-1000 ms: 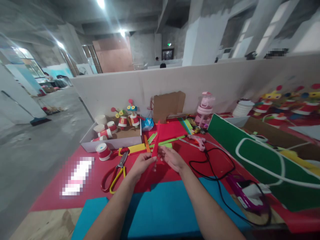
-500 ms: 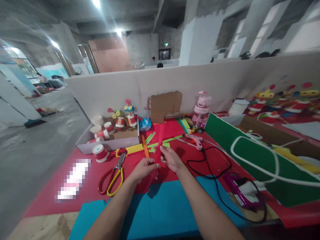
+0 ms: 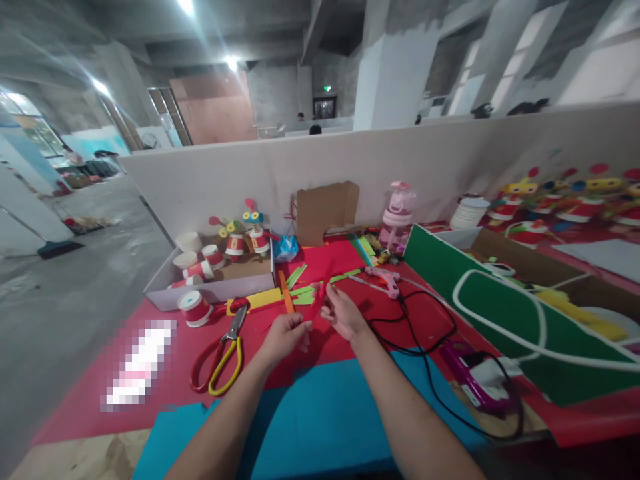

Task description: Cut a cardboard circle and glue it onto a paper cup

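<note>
My left hand (image 3: 283, 335) and my right hand (image 3: 341, 312) are held close together above the red table cover (image 3: 150, 320). Both pinch a narrow red foam strip (image 3: 321, 293) that stands up between them. The left fingers grip its lower end and the right fingers grip it a little higher. Red and yellow scissors (image 3: 220, 350) lie to the left of my left hand. A pink glue gun (image 3: 383, 280) lies beyond my right hand, with its black cord (image 3: 425, 333) looping to the right.
Blue foam sheets (image 3: 320, 427) lie under my forearms. A white box (image 3: 210, 283) with red paper cups and cup figures stands at the back left. Green, yellow and orange strips (image 3: 300, 293) lie ahead. A green board (image 3: 500, 327), a purple tool (image 3: 470, 373) and a pink bottle (image 3: 397, 217) are on the right.
The red strip looks shorter and more upright between my fingers than a second ago. My hands stay close together; the camera has shifted slightly.
</note>
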The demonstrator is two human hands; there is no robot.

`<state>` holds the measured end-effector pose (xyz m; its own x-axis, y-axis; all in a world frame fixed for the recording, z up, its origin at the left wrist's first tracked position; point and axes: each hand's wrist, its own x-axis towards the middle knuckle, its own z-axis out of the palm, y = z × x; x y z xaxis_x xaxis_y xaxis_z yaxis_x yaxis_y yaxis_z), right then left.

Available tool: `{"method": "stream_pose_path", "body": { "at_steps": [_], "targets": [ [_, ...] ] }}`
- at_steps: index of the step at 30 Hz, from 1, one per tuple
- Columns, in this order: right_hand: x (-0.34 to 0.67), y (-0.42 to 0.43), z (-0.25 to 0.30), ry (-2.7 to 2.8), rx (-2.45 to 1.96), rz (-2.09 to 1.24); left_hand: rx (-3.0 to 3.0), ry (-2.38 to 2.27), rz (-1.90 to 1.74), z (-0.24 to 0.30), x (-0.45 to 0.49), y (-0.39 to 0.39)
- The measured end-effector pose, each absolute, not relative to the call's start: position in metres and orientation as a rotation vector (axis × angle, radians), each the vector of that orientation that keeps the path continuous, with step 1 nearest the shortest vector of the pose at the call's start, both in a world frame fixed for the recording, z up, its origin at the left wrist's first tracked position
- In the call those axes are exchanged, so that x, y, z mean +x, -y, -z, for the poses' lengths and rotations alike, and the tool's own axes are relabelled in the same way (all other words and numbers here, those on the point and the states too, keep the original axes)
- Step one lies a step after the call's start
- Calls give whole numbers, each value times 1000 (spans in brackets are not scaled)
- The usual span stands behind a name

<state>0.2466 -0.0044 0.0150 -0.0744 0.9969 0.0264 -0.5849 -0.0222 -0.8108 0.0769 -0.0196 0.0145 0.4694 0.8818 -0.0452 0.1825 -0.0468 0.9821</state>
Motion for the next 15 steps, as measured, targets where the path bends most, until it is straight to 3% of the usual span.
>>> {"method": "stream_pose_path", "body": {
  "at_steps": [15],
  "targets": [
    [245,6,-9,906,-715,-1602,1491,-940,-720,-19,76,21]
  ]
}}
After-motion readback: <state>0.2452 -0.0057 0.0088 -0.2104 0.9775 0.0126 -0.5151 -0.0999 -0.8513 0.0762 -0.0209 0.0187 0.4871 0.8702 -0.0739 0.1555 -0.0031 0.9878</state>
